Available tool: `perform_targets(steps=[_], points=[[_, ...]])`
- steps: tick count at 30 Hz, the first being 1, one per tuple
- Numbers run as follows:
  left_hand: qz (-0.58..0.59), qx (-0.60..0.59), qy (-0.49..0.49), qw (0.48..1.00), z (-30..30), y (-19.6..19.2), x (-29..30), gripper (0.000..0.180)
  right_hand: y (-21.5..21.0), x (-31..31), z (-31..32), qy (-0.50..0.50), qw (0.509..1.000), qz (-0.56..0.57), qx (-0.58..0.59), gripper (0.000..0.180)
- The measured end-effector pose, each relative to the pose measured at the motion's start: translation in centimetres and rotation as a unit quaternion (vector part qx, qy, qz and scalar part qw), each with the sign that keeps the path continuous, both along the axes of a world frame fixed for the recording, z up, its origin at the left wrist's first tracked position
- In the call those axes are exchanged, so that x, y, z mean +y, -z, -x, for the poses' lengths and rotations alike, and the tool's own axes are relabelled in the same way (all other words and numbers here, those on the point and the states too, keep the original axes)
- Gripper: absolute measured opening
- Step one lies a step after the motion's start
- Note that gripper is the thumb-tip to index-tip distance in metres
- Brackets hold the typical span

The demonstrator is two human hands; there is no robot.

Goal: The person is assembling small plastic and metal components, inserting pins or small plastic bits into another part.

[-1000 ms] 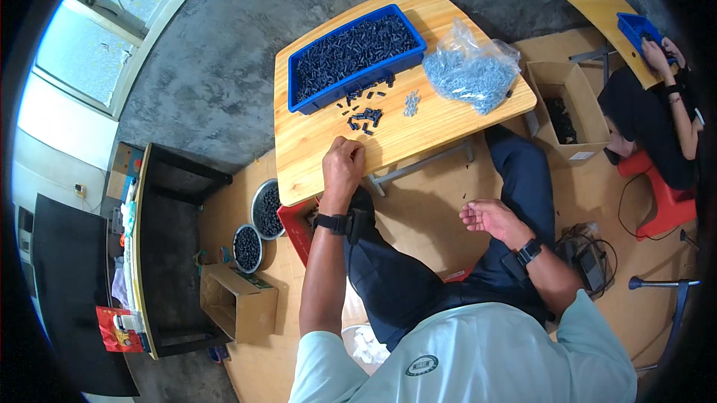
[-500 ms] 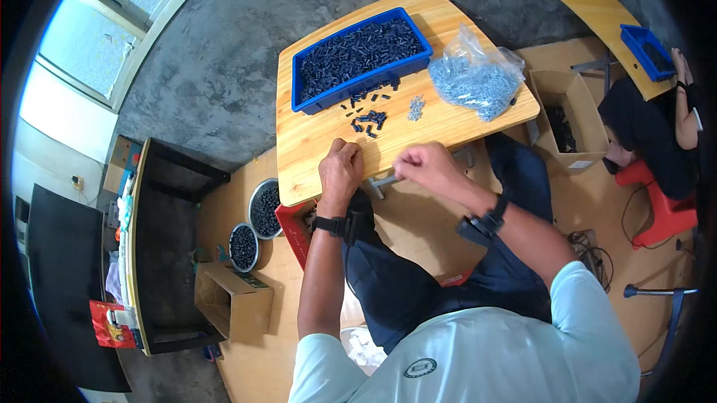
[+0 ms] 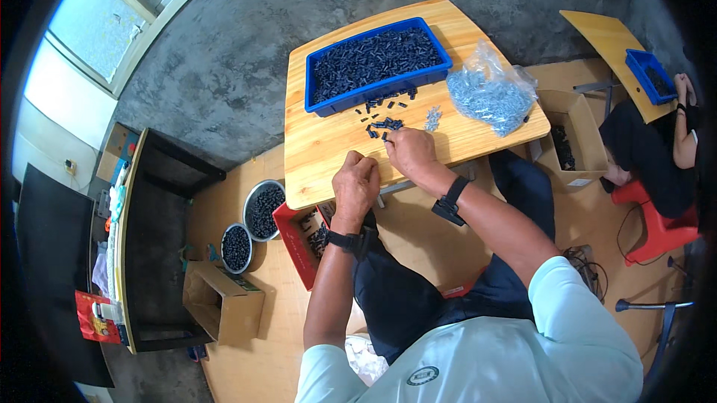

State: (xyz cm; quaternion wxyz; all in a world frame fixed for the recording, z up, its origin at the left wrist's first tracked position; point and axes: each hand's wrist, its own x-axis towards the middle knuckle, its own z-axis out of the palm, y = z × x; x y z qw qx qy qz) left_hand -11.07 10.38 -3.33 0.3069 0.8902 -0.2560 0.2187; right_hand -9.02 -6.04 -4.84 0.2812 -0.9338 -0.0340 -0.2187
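- The left hand (image 3: 355, 185) is being rested on the near edge of the table (image 3: 328, 153), fingers curled in; whether anything is being held inside it cannot be told.
- The right hand (image 3: 409, 151) is being held just beside the left, on the table, with its fingertips (image 3: 390, 143) being pressed narrowly at the near end of the loose parts (image 3: 382, 124); a grasped piece cannot be made out.
- The loose parts, small and dark, are being kept scattered on the wood between the right hand and the tray (image 3: 373, 97).
- The tray, blue and filled with dark pieces, is being kept at the far side of the table.
- A few pale pieces (image 3: 432, 117) are lying just right of the loose parts.
- A clear bag (image 3: 489, 93) of greyish pieces is being kept on the right part of the table, beside the tray.
- Black watches are being worn on both wrists.
- Below the table's left side, a red crate (image 3: 295, 242) and two round bowls (image 3: 261, 209) of dark pieces are being kept on the floor.
- A cardboard box (image 3: 571, 138) is standing right of the table.
- Another person (image 3: 657, 149) is being seen seated at the far right, at a second table with a blue tray.
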Motion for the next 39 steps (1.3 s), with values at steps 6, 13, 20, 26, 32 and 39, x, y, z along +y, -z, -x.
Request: perform_targets(steps=[6,13,20,26,32,39], points=[[-0.011,0.0,0.007,1.0,0.4,-0.1,-0.3,0.003,0.3,-0.2,0.3,-0.001,0.999,-0.021,-0.044,0.013],[-0.006,0.0,0.011,1.0,0.1,0.3,-0.4,0.003,0.7,-0.1,9.5,-0.113,0.972,-0.207,0.015,0.017],[-0.007,-0.014,0.02,1.0,0.3,0.0,-1.3,0.004,4.6,-1.1,10.5,-0.192,0.768,-0.577,0.202,0.022],[-0.024,-0.004,0.035,0.999,1.0,0.0,-2.0,0.004,2.0,-2.5,10.1,-0.182,0.71,-0.651,0.198,0.024],[-0.047,-0.012,0.062,0.997,1.7,-0.2,-2.4,0.004,2.2,-2.8,10.0,-0.177,0.644,-0.707,0.231,0.03],[-0.072,-0.006,0.108,0.992,2.0,-0.8,-2.2,0.004,2.1,-3.2,9.2,-0.185,0.608,-0.732,0.247,0.028]])
